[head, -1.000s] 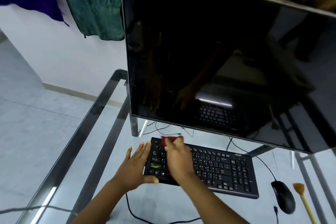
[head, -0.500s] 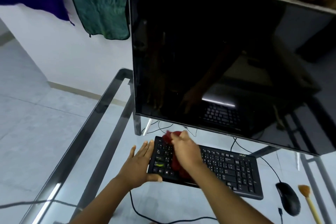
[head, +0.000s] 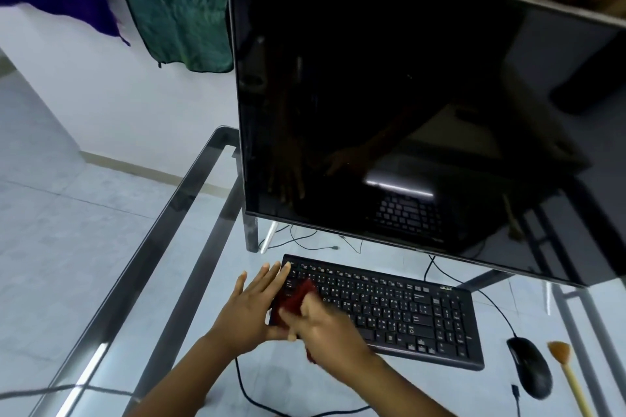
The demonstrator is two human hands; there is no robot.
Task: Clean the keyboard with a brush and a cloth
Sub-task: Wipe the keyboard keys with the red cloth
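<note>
— At the nine o'clock end of the keyboard (head: 389,311) we have our left hand (head: 252,308) laid flat, fingers straight and spread along the case, thumb by the near edge. Why hold it so?

— We take it for a brace. The glass worktop (head: 159,240) looks slick, and a rubbing stroke could slide the board off toward three o'clock. That hand grips nothing; it only presses.

— And our right hand (head: 325,332)?

— It is closed on the red cloth (head: 294,298), which is bunched beneath it on the keys just beside the left hand. The hand is blurred, so we cannot tell how each finger lies. Cloth does show past the fingers toward eleven o'clock and again under the wrist at six.

— So we are at the cloth step?

— So we judge. The brush (head: 562,359) lies on the worktop at about four o'clock of the keyboard, past the mouse (head: 530,369), and neither hand touches it. It seems parked there clear of the wiping.

— How much is left?

— The cloth is at the nine o'clock end only. We reckon the middle rows and the number pad toward three o'clock are yet to be wiped.

— What should we mind?

— The monitor (head: 406,112) stands close at twelve o'clock with loose cables under it, so strokes are better run along the rows than away from us.
</note>
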